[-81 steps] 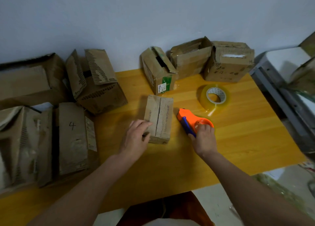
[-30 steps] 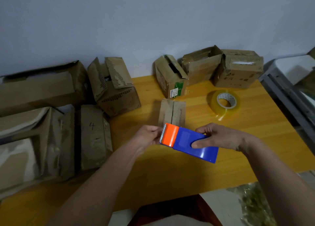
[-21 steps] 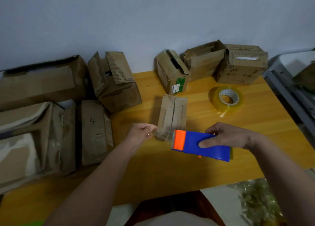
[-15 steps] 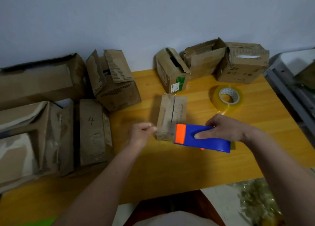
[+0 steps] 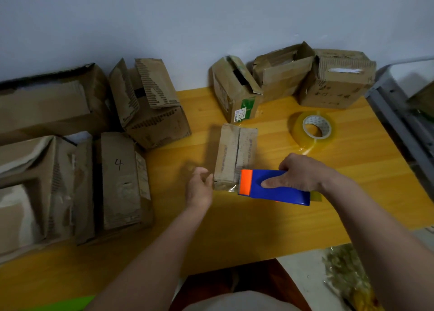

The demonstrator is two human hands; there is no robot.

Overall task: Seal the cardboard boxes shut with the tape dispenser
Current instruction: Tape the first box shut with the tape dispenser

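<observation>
We held the blue and orange tape dispenser (image 5: pixel 273 187) in the right hand (image 5: pixel 298 172), fingers wrapped over its top, its orange end touching the near right corner of the small closed box (image 5: pixel 237 155) at the middle of the yellow bench (image 5: pixel 258 228). A bit of clear tape showed at that near edge. The left hand (image 5: pixel 199 188) sat loosely curled just left of the small box's near corner, its grip holding nothing we could make out.

Behind the small box stood a green-labelled box (image 5: pixel 234 90), and further right two more open boxes (image 5: pixel 312 76) against the wall. A spare tape roll (image 5: pixel 313 128) lay to the small box's right, apart from it. To its left crowded larger boxes, the nearest marked 4 (image 5: pixel 119 179). Bare bench lay on the near side of the small box, up to the front edge.
</observation>
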